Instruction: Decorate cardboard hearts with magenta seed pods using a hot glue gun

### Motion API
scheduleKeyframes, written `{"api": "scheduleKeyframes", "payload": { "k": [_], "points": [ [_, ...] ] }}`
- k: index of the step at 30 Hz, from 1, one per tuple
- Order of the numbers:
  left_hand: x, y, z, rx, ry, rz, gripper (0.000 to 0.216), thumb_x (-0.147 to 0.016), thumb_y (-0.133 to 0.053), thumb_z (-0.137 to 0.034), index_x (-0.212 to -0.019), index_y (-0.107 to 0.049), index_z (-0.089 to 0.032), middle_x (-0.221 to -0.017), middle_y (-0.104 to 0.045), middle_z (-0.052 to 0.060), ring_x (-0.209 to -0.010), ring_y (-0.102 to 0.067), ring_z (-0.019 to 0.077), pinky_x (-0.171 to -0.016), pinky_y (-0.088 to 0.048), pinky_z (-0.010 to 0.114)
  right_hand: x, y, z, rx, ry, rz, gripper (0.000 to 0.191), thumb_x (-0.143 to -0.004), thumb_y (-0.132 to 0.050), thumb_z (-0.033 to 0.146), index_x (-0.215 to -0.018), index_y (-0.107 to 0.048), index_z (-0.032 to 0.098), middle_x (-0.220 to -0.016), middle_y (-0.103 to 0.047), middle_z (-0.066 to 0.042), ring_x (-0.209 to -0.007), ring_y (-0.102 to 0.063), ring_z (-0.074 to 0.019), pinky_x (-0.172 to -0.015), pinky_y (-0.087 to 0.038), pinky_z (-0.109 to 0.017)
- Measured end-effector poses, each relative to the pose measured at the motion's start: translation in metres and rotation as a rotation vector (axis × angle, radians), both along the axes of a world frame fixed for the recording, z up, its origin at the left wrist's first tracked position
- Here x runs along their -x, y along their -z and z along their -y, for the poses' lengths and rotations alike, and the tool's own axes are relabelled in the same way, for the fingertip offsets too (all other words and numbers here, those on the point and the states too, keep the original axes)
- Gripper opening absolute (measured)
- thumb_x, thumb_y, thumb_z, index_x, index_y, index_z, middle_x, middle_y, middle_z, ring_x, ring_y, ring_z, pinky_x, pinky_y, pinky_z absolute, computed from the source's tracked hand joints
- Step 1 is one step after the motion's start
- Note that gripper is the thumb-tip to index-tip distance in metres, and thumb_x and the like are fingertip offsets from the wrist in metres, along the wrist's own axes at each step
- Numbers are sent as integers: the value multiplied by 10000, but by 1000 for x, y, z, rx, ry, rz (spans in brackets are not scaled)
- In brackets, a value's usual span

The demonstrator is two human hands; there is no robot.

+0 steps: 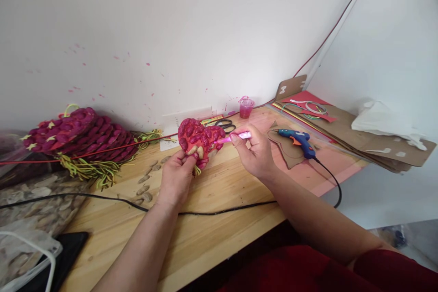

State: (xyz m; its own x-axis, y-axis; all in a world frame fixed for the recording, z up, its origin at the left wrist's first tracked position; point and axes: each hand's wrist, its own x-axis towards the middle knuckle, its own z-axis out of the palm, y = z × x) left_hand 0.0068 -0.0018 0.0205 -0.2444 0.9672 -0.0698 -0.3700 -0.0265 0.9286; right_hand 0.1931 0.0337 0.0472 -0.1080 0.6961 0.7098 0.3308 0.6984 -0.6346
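Note:
My left hand [176,174] is closed on the lower edge of a peanut-shell craft piece [198,133], holding it up above the wooden table. Most shells on its red backing are magenta; a couple near my thumb [196,150] are still bare tan. Yellow-green strands poke out below the piece. Pinched in my right hand [255,153] is a paintbrush [241,136] with a pinkish-white handle. The brush tip is at the right side of the piece, touching or very close to it. A plastic cup of magenta paint [246,108] stands behind, near the wall.
Stacked magenta pieces with yellow tassels [99,134] lie at left, above a bag of peanuts [41,200]. Loose peanuts [144,189] and a black cord [226,210] lie on the table. Scissors [226,125], a blue glue gun [297,139] and cardboard sheets [362,134] are behind and right.

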Motion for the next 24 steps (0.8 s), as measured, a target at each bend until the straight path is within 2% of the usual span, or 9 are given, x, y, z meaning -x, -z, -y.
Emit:
{"api": "scheduleKeyframes", "payload": {
  "k": [3,7,12,16,20,24],
  "points": [
    [0,-1,0,27,-13,43,391,-563,-862,-284,-885,-717,-116,-836,-742,53,-634,-665,132,-680,-563,285,0,0,0,1,-35,17,77,-935,-579,273,-906,-603,207,-791,-664,-3,-678,-582,-128,-620,-443,-254],
    [0,-5,0,72,-24,87,377,-540,-864,-267,-855,-721,-117,-816,-734,40,-607,-648,120,-625,-552,265,-1,-1,0,-28,6,20,58,-925,-590,248,-901,-610,200,-794,-664,-5,-683,-584,-125,-634,-450,-252],
    [-1,-6,0,70,-20,114,392,-508,-886,-264,-825,-719,-106,-768,-723,25,-585,-640,102,-599,-547,230,0,1,0,-24,-41,30,65,-937,-579,263,-919,-608,207,-800,-662,-3,-703,-592,-131,-647,-459,-256],
    [-1,-5,0,44,-17,96,411,-520,-887,-269,-859,-725,-105,-794,-732,39,-585,-649,111,-593,-549,234,0,2,0,-40,0,29,62,-932,-587,259,-921,-613,204,-810,-664,-2,-698,-590,-126,-643,-454,-253],
    [-1,-2,0,8,-13,52,411,-551,-880,-286,-888,-724,-110,-818,-736,48,-592,-654,122,-595,-546,243,0,2,-1,-40,-39,37,54,-933,-588,257,-927,-614,210,-812,-667,0,-706,-599,-130,-645,-453,-257],
    [1,0,-1,15,2,19,431,-565,-878,-319,-912,-716,-120,-796,-726,40,-600,-651,122,-599,-541,241,1,4,-3,-41,22,51,53,-923,-596,260,-910,-613,212,-799,-664,-3,-701,-598,-136,-646,-448,-266]
  ]
}}
